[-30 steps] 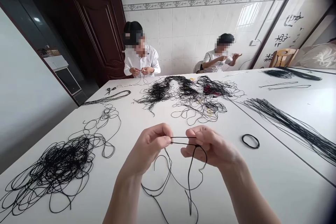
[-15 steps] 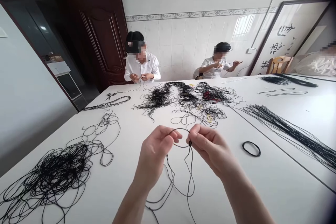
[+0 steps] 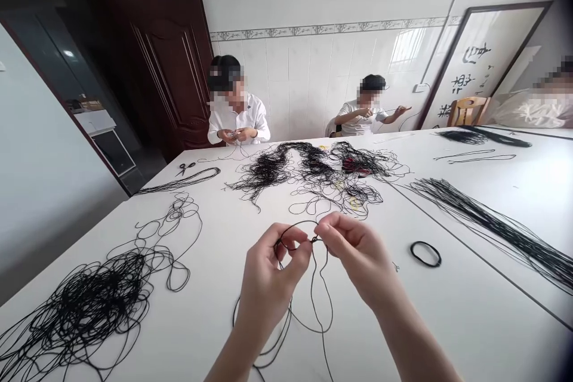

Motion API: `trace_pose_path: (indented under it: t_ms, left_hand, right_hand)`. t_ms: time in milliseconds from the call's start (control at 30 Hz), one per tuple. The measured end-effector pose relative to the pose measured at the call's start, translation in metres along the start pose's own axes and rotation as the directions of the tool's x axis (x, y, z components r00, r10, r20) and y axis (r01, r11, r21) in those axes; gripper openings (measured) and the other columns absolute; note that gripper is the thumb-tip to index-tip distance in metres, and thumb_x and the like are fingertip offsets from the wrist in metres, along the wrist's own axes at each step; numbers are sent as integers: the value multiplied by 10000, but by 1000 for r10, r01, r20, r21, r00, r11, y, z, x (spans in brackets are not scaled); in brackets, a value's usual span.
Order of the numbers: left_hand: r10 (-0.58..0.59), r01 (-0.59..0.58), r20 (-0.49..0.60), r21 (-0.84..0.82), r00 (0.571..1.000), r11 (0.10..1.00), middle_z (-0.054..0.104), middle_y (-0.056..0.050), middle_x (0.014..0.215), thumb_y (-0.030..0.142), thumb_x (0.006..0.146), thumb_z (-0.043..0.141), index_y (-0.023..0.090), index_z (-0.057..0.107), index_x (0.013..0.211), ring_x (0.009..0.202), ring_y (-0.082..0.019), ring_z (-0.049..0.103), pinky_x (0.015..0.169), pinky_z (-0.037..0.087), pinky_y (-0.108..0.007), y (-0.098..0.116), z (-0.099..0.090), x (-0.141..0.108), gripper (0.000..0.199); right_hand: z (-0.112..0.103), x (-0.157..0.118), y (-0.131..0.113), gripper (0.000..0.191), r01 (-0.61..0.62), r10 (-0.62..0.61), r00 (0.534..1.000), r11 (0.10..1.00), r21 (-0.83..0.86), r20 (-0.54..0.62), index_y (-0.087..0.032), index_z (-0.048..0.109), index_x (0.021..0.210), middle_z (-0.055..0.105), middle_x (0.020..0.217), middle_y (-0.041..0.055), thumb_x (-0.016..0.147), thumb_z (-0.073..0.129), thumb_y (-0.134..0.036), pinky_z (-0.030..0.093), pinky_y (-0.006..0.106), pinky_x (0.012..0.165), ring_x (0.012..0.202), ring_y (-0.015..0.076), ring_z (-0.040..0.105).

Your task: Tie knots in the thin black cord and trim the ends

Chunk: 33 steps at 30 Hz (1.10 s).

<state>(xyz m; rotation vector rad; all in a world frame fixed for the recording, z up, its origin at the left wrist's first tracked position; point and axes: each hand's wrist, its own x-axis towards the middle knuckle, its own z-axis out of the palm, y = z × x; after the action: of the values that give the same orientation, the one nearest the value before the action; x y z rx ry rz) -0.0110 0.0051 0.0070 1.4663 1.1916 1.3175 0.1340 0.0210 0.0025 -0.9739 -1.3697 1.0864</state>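
Between my hands, above the white table (image 3: 201,310), is a thin black cord (image 3: 320,304) formed into a small loop with a knot at its right side. My left hand (image 3: 275,268) pinches the loop near the knot between thumb and fingers. At the top right of the loop, the thumb and forefinger of my right hand (image 3: 353,250) are closed on the cord. Loose lengths of it hang below and curl on the table under my wrists. Right of my right hand lies a finished-looking black cord ring (image 3: 425,254).
A tangled black cord pile (image 3: 98,304) lies at left, scissors (image 3: 187,168) beyond it. Another cord heap (image 3: 308,164) spreads across the middle, a straight cord bundle (image 3: 492,224) at right. Two people (image 3: 237,113) work with cord across the table; part of another shows far right.
My left hand has shifted right along the loop, its thumb now at the knot. The right hand's fingers have moved slightly left, and the loop has tilted.
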Motion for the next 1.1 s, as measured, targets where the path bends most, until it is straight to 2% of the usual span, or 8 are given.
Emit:
trace_pose_path:
  t_ms: [167,400,533,700,867,1000,1033,1100]
  left_hand:
    - [38,-37,-108,13,993,999,584,16,753,316,794,673,228,616,756,709,-119,465,638,421,-207,0,1,1,112]
    - [247,-212,-204,178,947,961,611,41,737,266,811,676,261,624,770,709,-110,487,633,432,-189,-6,4,-3,66]
    - [446,-395,-162,272,880,878,617,51,756,172,841,634,273,601,819,731,-104,515,658,459,-188,-10,7,-4,108]
    - [578,-503,-135,361,805,785,611,42,781,118,855,604,258,582,880,751,-104,523,665,463,-206,-14,8,-3,143]
    - [627,-526,-122,437,769,730,611,30,765,95,842,608,233,576,880,739,-116,526,630,461,-220,-15,8,-1,147]
    - [723,-590,-49,542,689,599,653,18,783,85,848,611,227,583,915,770,-140,521,673,471,-250,-15,8,-1,160]
    - [718,-586,-39,548,695,598,660,13,793,94,852,607,228,585,913,787,-148,521,693,472,-262,-15,8,-1,149]
    - [605,-503,-57,496,794,708,656,0,827,133,865,588,234,585,904,825,-164,526,705,470,-273,-14,8,-1,109]
  right_hand:
    - [1,-5,-4,211,92,-105,983,992,-90,-148,-215,537,907,271,533,-82,894,553,-425,174,207,433,473,74,205]
    - [1,-14,-8,229,103,-170,978,896,-431,-119,-207,624,739,340,514,-47,848,579,-403,283,236,517,526,103,331]
    - [5,-15,-13,234,31,-80,988,939,-342,-130,-202,625,725,326,537,-49,833,568,-401,272,234,504,512,92,303]
    - [7,-12,-14,186,-36,9,994,964,-264,-105,-192,596,701,304,549,-53,802,565,-345,275,223,500,527,89,308]
    - [5,-9,-8,152,-2,-25,996,955,-296,-85,-188,587,698,300,535,-60,784,551,-307,277,212,488,512,82,298]
    - [5,-10,-6,127,45,-73,995,941,-335,-73,-193,565,716,307,538,-62,790,534,-290,306,206,492,510,80,307]
    - [5,-10,-6,123,50,-78,995,938,-344,-69,-193,555,713,315,541,-60,792,527,-282,311,206,493,514,82,317]
    - [5,-9,-6,118,53,-83,994,934,-352,-71,-192,531,702,340,549,-53,793,513,-265,315,207,496,526,86,337]
